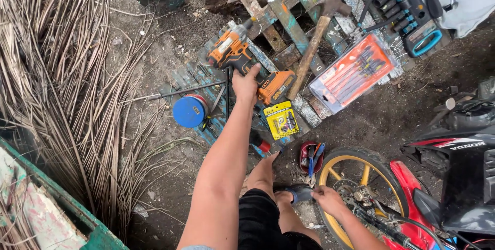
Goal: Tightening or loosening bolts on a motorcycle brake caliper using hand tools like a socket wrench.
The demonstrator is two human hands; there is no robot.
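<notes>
My left hand (244, 83) reaches forward and closes around the handle of an orange and black cordless drill (242, 56). The drill lies on a worn wooden pallet (289, 23) with peeling blue paint. My right hand (328, 200) is low at the right, curled on the yellow wheel (356, 165) of a red and black motorcycle (459, 152), close to the hub. My knee and a foot in a blue sandal (300, 193) sit between the two arms.
A hammer (314, 38), an orange screwdriver pack (356, 72), a socket case (407, 13), a yellow blister pack (281, 120), a blue round tin (189, 111) and a thin metal rod (175, 93) lie on or around the pallet. A red bowl (311, 157) holds small tools. Dry palm fronds (51, 75) cover the left.
</notes>
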